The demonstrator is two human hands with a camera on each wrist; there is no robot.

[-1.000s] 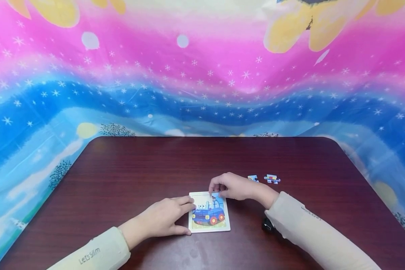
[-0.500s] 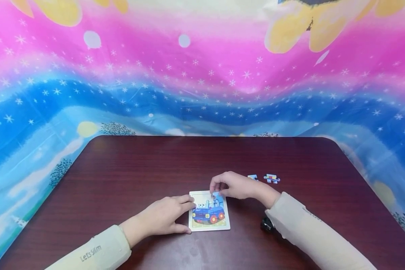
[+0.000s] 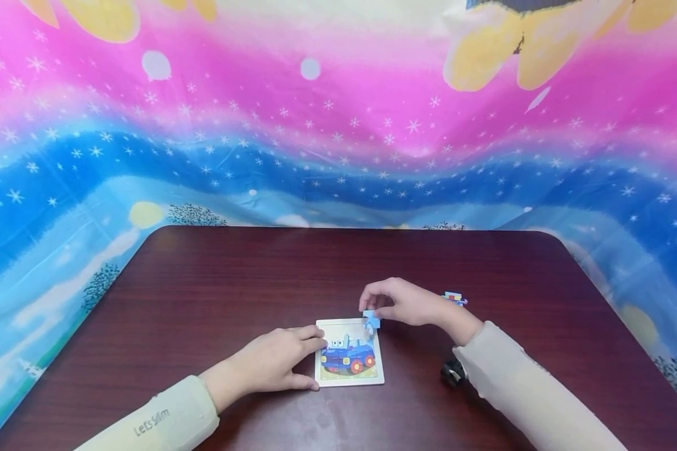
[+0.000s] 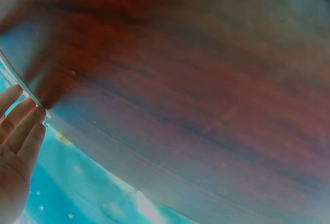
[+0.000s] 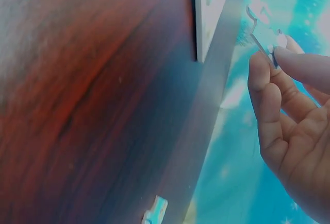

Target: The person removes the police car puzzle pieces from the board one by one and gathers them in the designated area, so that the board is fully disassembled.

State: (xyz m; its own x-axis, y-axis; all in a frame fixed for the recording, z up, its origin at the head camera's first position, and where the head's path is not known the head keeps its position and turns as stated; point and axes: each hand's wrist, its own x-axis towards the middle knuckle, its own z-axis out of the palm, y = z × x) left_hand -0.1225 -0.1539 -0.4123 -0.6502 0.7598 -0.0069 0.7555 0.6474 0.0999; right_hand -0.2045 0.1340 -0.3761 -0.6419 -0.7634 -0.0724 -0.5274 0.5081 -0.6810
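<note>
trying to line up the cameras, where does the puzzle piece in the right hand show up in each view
Head: below and slightly right of centre, the puzzle piece, pinched in the right hand, overlaps the white frame at its far right corner.
Left wrist: not in it.
Right wrist: the puzzle piece is at upper right.
Shared landmark: the red-brown table.

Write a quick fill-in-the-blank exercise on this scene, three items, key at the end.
1. The right hand pinches a light-blue puzzle piece at the head view's upper ____ corner of the puzzle board.
2. In the head view, the left hand touches the board along its ____ edge.
3. The vehicle pictured on the board has a mainly ____ body.

Missing words: right; left; blue.
</note>
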